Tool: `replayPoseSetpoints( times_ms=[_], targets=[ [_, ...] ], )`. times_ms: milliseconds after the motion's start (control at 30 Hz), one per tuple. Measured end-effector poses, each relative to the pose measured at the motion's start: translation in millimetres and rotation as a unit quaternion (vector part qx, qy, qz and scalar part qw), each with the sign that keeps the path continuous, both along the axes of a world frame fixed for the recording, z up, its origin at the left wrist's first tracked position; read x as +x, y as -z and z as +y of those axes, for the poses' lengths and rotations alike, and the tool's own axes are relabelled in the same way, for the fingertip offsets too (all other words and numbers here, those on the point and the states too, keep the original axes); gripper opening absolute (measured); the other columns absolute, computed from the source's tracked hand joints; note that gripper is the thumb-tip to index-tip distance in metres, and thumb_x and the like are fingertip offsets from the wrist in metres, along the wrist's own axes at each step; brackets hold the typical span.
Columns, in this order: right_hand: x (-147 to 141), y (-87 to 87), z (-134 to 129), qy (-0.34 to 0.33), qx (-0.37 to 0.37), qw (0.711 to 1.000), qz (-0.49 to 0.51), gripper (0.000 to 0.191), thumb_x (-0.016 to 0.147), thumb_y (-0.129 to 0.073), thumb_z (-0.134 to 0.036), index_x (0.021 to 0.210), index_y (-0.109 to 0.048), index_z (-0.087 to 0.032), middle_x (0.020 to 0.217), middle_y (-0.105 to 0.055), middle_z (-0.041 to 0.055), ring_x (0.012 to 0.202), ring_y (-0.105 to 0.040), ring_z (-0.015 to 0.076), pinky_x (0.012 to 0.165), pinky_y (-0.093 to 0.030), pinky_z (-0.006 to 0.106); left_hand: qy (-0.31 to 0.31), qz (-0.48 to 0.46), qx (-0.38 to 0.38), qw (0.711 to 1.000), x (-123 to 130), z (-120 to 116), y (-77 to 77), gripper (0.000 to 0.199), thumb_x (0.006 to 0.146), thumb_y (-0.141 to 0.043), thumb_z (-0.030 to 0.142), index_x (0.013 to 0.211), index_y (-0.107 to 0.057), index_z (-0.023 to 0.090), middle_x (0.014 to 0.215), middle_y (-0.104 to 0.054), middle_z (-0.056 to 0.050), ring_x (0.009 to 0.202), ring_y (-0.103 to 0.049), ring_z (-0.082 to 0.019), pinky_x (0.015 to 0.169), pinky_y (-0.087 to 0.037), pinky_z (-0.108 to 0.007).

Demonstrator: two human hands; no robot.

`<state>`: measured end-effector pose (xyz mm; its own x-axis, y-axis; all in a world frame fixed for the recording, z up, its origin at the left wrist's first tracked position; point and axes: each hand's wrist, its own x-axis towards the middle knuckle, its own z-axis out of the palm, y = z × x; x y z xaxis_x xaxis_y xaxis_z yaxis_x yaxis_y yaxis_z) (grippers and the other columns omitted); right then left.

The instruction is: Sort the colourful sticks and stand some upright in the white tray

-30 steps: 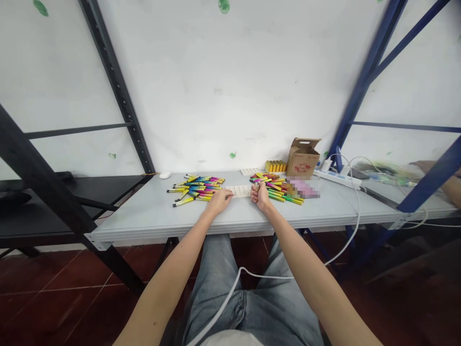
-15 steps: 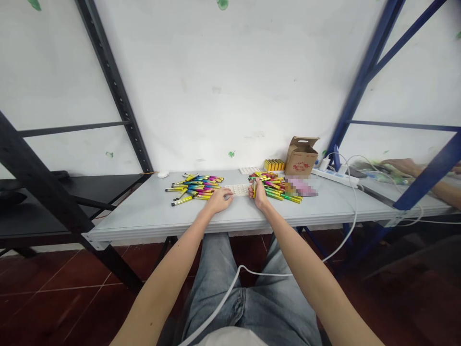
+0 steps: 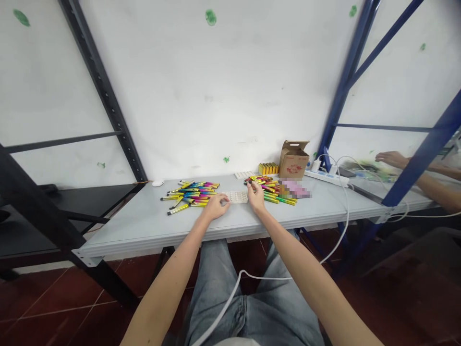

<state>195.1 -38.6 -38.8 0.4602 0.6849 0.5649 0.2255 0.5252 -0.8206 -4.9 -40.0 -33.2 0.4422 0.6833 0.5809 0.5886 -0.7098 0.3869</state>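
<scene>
White and seemingly plastic, the gridded tray [image 3: 237,197] lies on the grey table [image 3: 140,222] near the centre of the frame, between your two hands. Your left hand [image 3: 216,207] curls its fingers at the tray's left end; your right hand [image 3: 256,198] is half curled by the other end, and I cannot tell whether either one pinches anything small. Expect the tray to be light and fairly stiff, best taken by its short ends. The shiny tubes [image 3: 179,209], heaped left of centre and again right of centre, look light and likely to slip or roll (such a glossy finish gives little bite), so pinch them mid-length. Right of centre, the cardboard box [image 3: 294,167] carries red print too small to read, and pixelation hides any label on the pink packet [image 3: 296,188]
</scene>
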Motion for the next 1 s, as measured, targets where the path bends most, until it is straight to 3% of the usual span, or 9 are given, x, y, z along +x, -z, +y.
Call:
replayPoseSetpoints(
  times_ms=[100,233,333,500,733,1000],
  targets=[
    [2,3.8,3,0.036,0.012,0.998,-0.044,0.037,0.081,-0.056,-0.045,0.098,-0.068,-0.014,0.095,-0.065,0.0108,0.082,-0.059,0.0203,0.080,-0.049,0.038,0.000,-0.001,0.005,1.000,1,0,0.9,0.012,0.079,-0.060,0.025,0.083,-0.070,0.020,0.100,-0.072,-0.004,0.094,-0.066,-0.020,0.090,-0.050,-0.033],
    [-2,4.4,1,0.021,0.005,0.997,-0.072,0.036,0.081,-0.057,-0.041,0.101,-0.069,-0.014,0.096,-0.068,0.0119,0.078,-0.062,0.0204,0.074,-0.051,0.035,-0.028,-0.001,0.010,1.000,3,-2,0.2,0.010,0.079,-0.061,0.025,0.081,-0.071,0.021,0.104,-0.072,-0.005,0.099,-0.065,-0.022,0.095,-0.048,-0.035],
    [-7,-1.9,-1,0.009,0.003,0.996,-0.091,0.029,0.080,-0.057,-0.036,0.097,-0.069,-0.016,0.097,-0.070,0.0108,0.082,-0.063,0.0210,0.079,-0.050,0.035,-0.072,-0.001,0.014,0.997,4,-3,-1.6,0.012,0.080,-0.060,0.024,0.082,-0.071,0.020,0.111,-0.069,-0.009,0.108,-0.062,-0.025,0.099,-0.046,-0.038],
    [-19,-20.2,10,-0.037,-0.051,0.993,-0.104,0.019,0.080,-0.056,-0.034,0.086,-0.066,-0.019,0.087,-0.070,0.0058,0.080,-0.062,0.0202,0.082,-0.050,0.034,-0.110,0.017,0.004,0.994,3,-6,-6.1,0.012,0.081,-0.061,0.026,0.085,-0.071,0.020,0.095,-0.072,-0.008,0.099,-0.064,-0.026,0.093,-0.048,-0.038],
    [-48,-30.2,36,-0.116,-0.106,0.971,-0.179,0.014,0.077,-0.063,-0.032,0.080,-0.068,-0.019,0.078,-0.071,0.0031,0.074,-0.065,0.0185,0.075,-0.051,0.032,-0.106,0.037,-0.011,0.994,1,-9,-9.6,0.012,0.080,-0.063,0.027,0.078,-0.073,0.021,0.085,-0.072,-0.005,0.083,-0.066,-0.022,0.083,-0.051,-0.032],
    [-51,-26.2,42,-0.088,-0.143,0.941,-0.294,0.011,0.086,-0.054,-0.023,0.090,-0.064,-0.021,0.092,-0.070,0.0044,0.083,-0.062,0.0175,0.083,-0.047,0.030,-0.101,0.059,-0.017,0.993,1,-9,-9.1,0.011,0.081,-0.063,0.021,0.080,-0.074,0.021,0.092,-0.072,-0.005,0.092,-0.064,-0.023,0.088,-0.048,-0.034]
  ],
)
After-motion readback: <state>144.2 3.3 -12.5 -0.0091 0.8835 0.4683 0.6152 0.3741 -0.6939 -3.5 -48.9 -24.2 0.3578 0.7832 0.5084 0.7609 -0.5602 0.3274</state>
